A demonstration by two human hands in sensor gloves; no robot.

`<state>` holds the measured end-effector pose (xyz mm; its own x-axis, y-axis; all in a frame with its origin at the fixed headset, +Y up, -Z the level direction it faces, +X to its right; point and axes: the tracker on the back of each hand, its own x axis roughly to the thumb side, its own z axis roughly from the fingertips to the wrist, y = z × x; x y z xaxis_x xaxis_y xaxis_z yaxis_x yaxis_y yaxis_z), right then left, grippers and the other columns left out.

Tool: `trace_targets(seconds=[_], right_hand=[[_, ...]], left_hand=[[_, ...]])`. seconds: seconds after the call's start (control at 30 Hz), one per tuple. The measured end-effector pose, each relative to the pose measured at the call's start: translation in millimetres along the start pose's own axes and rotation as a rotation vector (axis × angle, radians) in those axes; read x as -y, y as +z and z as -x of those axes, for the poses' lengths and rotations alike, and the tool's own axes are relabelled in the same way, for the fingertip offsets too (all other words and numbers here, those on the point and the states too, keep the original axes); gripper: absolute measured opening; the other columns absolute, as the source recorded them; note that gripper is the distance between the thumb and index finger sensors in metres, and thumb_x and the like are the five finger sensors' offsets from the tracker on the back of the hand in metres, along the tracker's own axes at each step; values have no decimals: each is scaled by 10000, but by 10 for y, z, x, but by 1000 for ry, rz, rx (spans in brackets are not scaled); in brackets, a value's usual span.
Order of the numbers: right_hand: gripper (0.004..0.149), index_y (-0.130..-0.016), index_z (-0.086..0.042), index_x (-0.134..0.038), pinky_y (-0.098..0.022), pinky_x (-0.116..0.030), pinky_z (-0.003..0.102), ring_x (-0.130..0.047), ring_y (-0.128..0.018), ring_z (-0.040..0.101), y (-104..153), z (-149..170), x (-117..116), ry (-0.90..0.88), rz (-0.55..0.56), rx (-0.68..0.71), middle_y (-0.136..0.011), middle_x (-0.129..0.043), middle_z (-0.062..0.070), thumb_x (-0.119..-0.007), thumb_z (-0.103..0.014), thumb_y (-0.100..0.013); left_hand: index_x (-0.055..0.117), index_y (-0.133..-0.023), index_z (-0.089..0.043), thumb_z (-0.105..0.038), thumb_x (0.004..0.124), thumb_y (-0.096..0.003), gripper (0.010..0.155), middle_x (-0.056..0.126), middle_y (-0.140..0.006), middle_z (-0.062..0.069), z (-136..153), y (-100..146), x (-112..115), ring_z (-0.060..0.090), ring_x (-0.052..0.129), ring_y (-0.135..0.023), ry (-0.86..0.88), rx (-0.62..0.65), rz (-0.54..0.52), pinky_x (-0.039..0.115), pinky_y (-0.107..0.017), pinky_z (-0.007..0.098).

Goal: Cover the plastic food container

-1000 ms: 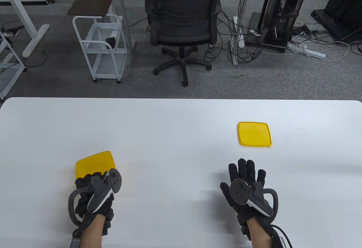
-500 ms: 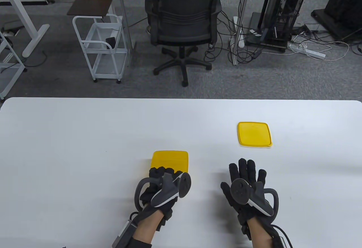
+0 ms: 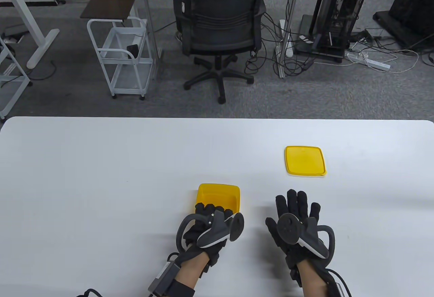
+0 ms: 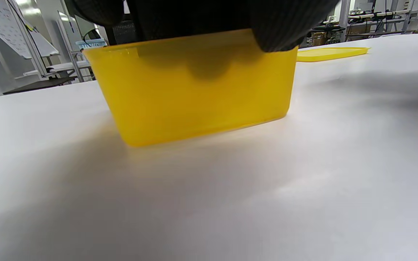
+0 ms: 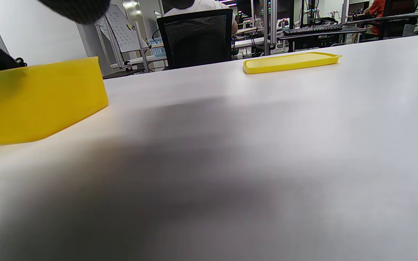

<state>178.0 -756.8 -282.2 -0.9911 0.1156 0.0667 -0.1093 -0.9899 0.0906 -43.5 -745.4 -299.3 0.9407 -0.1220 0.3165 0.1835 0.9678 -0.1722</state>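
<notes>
A yellow plastic container sits open side up on the white table near the front middle. My left hand grips its near rim, fingers over the edge; the left wrist view shows the container's wall resting on the table under my fingers. The flat yellow lid lies on the table to the right and farther back; it also shows in the left wrist view and the right wrist view. My right hand lies flat and empty, fingers spread, in front of the lid. The container also shows in the right wrist view.
Beyond the table's far edge stand a black office chair, a white cart and cables on the floor.
My left hand has carried the container from the table's front left to the front middle, close to my right hand. The right hand and the lid have stayed put.
</notes>
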Motion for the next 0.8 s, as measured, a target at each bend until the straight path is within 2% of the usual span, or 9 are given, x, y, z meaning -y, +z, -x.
trace_targets(seconds=[0.17, 0.3, 0.37, 0.43, 0.47, 0.53, 0.67, 0.73, 0.8], right_hand=[[741, -1188, -151, -246, -776, -179, 720, -82, -1081, 458, -5, 3, 2, 2, -4, -3, -1220, -174, 235, -498, -586, -644], [741, -1188, -149, -250, -774, -181, 721, -84, -1080, 460, -4, 9, 5, 3, -1, -4, -1220, -176, 237, -499, -585, -643], [740, -1187, -148, -252, -775, -182, 720, -84, -1080, 460, -3, 5, 4, 7, -1, -3, -1219, -178, 237, -500, -584, -644], [740, -1188, -149, -250, -775, -182, 720, -85, -1081, 459, -1, -5, 1, 16, -3, -2, -1219, -178, 237, -501, -584, -643], [739, -1187, -150, -252, -775, -181, 721, -85, -1080, 461, 0, -10, 0, 20, -3, -1, -1220, -177, 236, -500, -584, -643], [740, -1187, -147, -253, -775, -184, 720, -86, -1080, 461, 6, -20, -5, 25, -4, 2, -1219, -179, 237, -500, -584, -643], [740, -1187, -147, -253, -774, -185, 721, -89, -1080, 462, 18, -30, -12, 19, -3, 6, -1219, -181, 239, -501, -583, -644], [739, -1187, -147, -254, -774, -185, 721, -88, -1080, 463, 17, -30, -15, 20, -4, 5, -1218, -181, 238, -501, -582, -644], [741, -1187, -145, -255, -774, -186, 721, -91, -1081, 461, 20, -33, -22, 30, -8, 3, -1219, -182, 237, -502, -583, -643]], left_hand=[[472, -1158, -294, -501, 628, -593, 621, 496, -1291, 75, 264, 205, -154, 376, 460, -1202, 22, -36, -20, 356, -871, 653], [352, -1191, -300, -595, 573, -567, 724, 302, -1332, 99, 647, 459, -239, 416, 255, -1230, 59, -125, -39, 274, -870, 672], [292, -1203, -291, -649, 557, -545, 794, 183, -1330, 126, 853, 568, -212, 445, 143, -1215, 80, -154, -29, 210, -850, 694], [101, -1188, -324, -736, 515, -519, 888, -56, -1278, 154, 1049, 646, -135, 502, -42, -1156, 84, -167, 40, 90, -783, 753], [58, -1176, -318, -753, 503, -512, 910, -129, -1251, 158, 1118, 667, -97, 511, -102, -1124, 91, -179, 41, 68, -767, 763], [5, -1164, -299, -767, 489, -508, 940, -181, -1223, 164, 1273, 696, 26, 514, -168, -1080, 148, -197, 54, 42, -748, 769], [17, -1167, -284, -759, 490, -515, 935, -164, -1220, 176, 1435, 722, 312, 516, -160, -1069, 234, -195, 76, 51, -740, 767], [-1, -1154, -281, -752, 486, -511, 934, -190, -1206, 166, 1481, 768, 318, 494, -193, -1058, 221, -237, 124, 24, -741, 755], [53, -1163, -268, -741, 494, -516, 915, -148, -1223, 174, 1512, 807, 313, 499, -156, -1076, 271, -212, 47, 48, -748, 756]])
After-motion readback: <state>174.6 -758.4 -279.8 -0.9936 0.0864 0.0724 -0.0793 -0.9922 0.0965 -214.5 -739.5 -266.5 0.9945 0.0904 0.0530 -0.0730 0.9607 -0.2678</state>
